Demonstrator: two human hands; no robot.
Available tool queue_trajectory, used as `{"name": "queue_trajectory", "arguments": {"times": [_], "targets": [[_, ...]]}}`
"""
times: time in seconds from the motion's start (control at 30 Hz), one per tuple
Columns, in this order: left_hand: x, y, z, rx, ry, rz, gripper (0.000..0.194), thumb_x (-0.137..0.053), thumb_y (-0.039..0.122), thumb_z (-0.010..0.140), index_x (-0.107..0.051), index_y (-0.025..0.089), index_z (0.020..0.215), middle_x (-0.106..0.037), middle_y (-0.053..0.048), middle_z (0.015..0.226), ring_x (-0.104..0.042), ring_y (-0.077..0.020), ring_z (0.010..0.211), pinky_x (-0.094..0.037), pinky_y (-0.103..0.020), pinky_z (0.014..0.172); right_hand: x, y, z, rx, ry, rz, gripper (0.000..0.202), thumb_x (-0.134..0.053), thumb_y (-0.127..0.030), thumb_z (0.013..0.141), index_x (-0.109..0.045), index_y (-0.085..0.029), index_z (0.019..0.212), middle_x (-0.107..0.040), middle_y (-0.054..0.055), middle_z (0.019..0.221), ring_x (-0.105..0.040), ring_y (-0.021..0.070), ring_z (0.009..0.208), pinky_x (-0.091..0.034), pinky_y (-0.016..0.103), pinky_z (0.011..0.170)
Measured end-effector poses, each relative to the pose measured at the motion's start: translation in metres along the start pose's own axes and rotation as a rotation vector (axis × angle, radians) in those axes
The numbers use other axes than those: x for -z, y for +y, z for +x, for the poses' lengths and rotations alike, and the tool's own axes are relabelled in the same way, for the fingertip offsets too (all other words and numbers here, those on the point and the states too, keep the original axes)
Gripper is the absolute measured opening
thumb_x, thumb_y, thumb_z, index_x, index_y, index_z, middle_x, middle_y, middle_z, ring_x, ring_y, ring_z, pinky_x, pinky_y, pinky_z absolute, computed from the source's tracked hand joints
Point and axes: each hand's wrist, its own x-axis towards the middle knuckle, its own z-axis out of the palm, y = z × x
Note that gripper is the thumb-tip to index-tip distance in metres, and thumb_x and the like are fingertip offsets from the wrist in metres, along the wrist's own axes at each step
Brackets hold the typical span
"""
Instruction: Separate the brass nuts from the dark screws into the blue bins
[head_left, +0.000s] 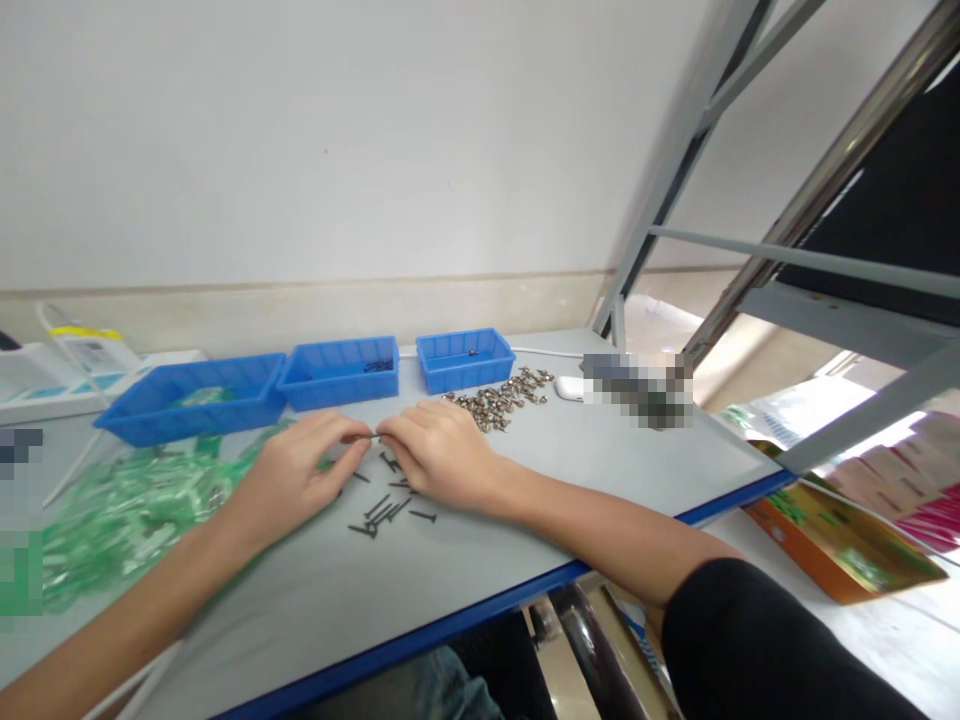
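Note:
My left hand (307,470) and my right hand (442,455) meet over the grey table (510,570). A thin dark screw (373,435) spans the small gap between them, its ends pinched in the fingertips of both hands. Just below lie several loose dark screws (386,510). Right of my right hand is a pile of small shiny metal parts (495,400). Left of my left hand, green-and-clear plastic bags (142,510) are heaped.
Along the wall stand a left blue bin (202,400) holding a bag, a middle blue bin (337,375) with dark screws and a right blue bin (465,360). A white case (570,388) lies near the metal frame (652,220). An orange box (840,540) is beyond the table's right edge.

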Motion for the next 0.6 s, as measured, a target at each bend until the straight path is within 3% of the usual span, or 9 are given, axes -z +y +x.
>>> {"name": "queue_trajectory", "arguments": {"times": [0.37,0.6], "targets": [[-0.0031,0.0004,-0.0031,-0.051,-0.025,0.014,0.024,-0.044,0.034,0.087,-0.06,0.02,0.098,-0.065,-0.004,0.092,-0.059,-0.019,0.086,-0.043,-0.03,0.078,-0.0023,0.0011,-0.0049,0.058,0.067,0.01,0.022,-0.041,-0.024,0.091,-0.06,-0.015,0.094,-0.066,0.006,0.084,-0.054,0.015,0.076,-0.033,0.027,0.067],[-0.0035,0.0023,-0.0035,-0.056,-0.047,0.034,0.026,-0.041,0.035,0.088,-0.061,0.019,0.092,-0.065,-0.004,0.086,-0.059,-0.0186,0.081,-0.044,-0.029,0.075,-0.0001,0.0019,-0.0073,0.05,0.096,0.041,0.019,-0.042,-0.021,0.09,-0.059,-0.016,0.097,-0.065,0.005,0.084,-0.054,0.0148,0.076,-0.033,0.027,0.068]]}}
